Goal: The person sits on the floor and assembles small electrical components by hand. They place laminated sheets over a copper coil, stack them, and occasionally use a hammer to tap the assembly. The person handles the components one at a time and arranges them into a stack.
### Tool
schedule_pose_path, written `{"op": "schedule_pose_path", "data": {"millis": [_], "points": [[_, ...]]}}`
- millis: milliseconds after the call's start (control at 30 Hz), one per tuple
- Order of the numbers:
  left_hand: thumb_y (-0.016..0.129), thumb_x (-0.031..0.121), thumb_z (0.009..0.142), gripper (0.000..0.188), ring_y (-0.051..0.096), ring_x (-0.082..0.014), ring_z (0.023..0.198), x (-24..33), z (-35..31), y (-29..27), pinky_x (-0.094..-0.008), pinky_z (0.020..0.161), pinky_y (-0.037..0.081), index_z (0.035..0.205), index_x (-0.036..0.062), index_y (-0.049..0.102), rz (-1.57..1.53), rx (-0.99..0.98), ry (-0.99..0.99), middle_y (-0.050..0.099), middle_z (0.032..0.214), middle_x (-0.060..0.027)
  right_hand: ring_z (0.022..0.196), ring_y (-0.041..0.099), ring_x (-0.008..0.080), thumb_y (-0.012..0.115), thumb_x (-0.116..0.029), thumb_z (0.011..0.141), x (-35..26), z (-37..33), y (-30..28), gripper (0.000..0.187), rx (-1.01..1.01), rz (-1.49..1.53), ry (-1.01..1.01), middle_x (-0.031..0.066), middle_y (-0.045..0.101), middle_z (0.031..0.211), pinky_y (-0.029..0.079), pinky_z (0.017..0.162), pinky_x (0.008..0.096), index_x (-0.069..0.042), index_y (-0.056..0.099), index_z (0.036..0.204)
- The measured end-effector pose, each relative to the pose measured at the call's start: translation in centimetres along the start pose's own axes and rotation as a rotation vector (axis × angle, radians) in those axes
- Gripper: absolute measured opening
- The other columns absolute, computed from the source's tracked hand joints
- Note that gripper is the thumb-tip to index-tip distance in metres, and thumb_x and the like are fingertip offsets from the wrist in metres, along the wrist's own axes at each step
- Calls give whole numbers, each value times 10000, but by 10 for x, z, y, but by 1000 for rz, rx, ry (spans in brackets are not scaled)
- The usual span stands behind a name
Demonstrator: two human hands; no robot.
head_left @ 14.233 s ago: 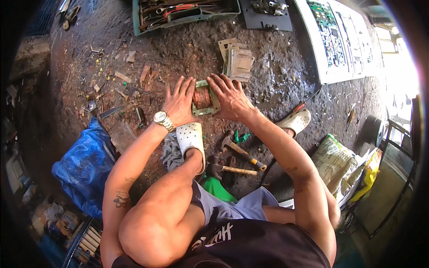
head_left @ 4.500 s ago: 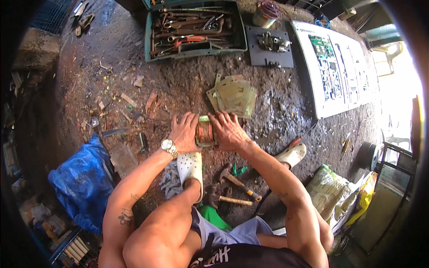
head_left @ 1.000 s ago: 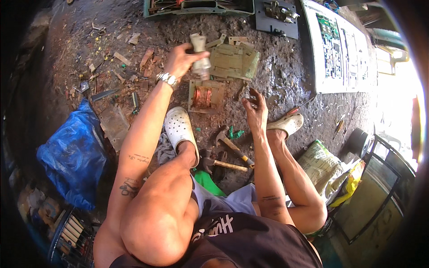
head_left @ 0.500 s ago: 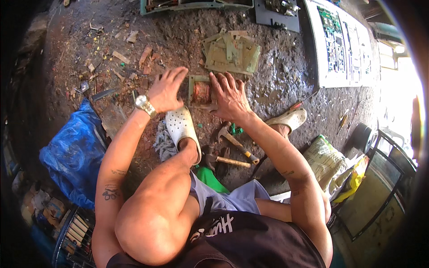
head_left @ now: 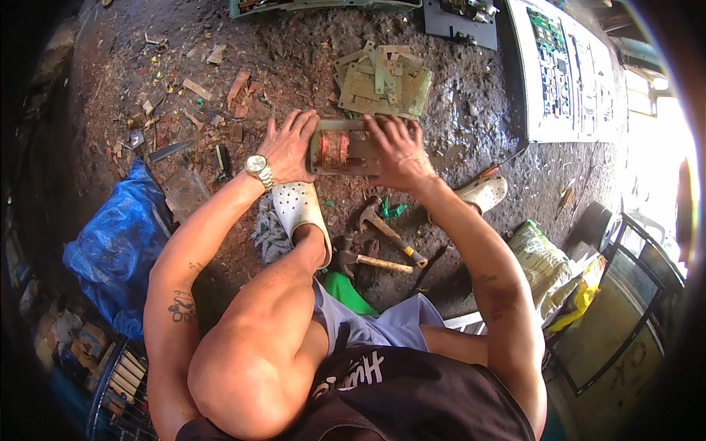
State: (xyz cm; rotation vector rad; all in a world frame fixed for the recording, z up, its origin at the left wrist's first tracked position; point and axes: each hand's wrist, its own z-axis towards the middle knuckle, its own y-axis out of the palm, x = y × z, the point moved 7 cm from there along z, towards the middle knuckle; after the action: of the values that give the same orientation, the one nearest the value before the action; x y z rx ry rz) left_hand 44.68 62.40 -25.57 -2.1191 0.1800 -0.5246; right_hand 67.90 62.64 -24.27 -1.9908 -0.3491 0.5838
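Observation:
Between my hands, above my left shoe, is a transformer (head_left: 334, 149): a flat, rectangular metal core with a copper winding in its left part. At the core's left end, my left hand (head_left: 289, 143) grips the edge, thumb at the near corner and fingers toward the far one. My right hand (head_left: 401, 151) is closed over the right end, its fingers reaching across the far edge and hiding that end. Just beyond lies a loose pile of thin metal plates (head_left: 390, 82), some rectangular and some narrow strips.
Two hammers (head_left: 390, 234) (head_left: 379, 262) lie between my shoes (head_left: 299, 209). Scraps and chips litter the dirty ground at the left, near a blue plastic sheet (head_left: 121, 250). A white panel with circuit boards (head_left: 548, 66) stands far right. A sack (head_left: 533, 261) lies at the right.
My left hand has come right, from open beside the transformer onto its left end. My right hand has shifted right to the other end, uncovering more of the core.

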Motion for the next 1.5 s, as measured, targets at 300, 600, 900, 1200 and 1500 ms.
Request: {"op": "schedule_pose_path", "data": {"millis": [300,600,900,1200,1500], "points": [[948,563,551,1375,263,-365,1572,-18,0,4,-698,1205,264,1631,41,276,-22,10,-20,342,1658,-151,1508,361,437,992,-368,602,101,-21,-69,1311,222,-31,139,205,415,1590,309,1173,660,-132,271,1671],[958,560,589,1412,194,-381,1605,11,8,-2,-757,1215,239,1663,67,186,-2,-2,-39,260,1709,-137,1615,190,377,957,-531,649,-34,27,-11,1452,-164,138,-1,133,260,1725,239,1259,670,-85,65,1706],[962,583,547,1439,155,-379,1618,9,10,-3,-779,1209,227,1662,76,206,-26,-4,-79,211,1738,-104,1546,335,361,964,-496,624,-22,40,-1,1436,2,130,-79,144,435,1604,292,1212,646,-103,108,1707],[941,586,592,1374,201,-385,1599,8,-2,0,-781,1181,257,1655,85,229,-13,40,-63,259,1716,-114,1423,459,328,953,-539,623,-12,29,-1,1404,-24,98,-85,112,480,1567,333,1177,632,-126,160,1706],[952,556,602,1394,220,-395,1589,5,-11,3,-795,1170,257,1671,95,186,15,0,-102,252,1718,-97,1422,462,337,962,-481,622,-18,16,0,1413,9,107,-68,103,441,1623,379,1136,587,-154,128,1715]]}}
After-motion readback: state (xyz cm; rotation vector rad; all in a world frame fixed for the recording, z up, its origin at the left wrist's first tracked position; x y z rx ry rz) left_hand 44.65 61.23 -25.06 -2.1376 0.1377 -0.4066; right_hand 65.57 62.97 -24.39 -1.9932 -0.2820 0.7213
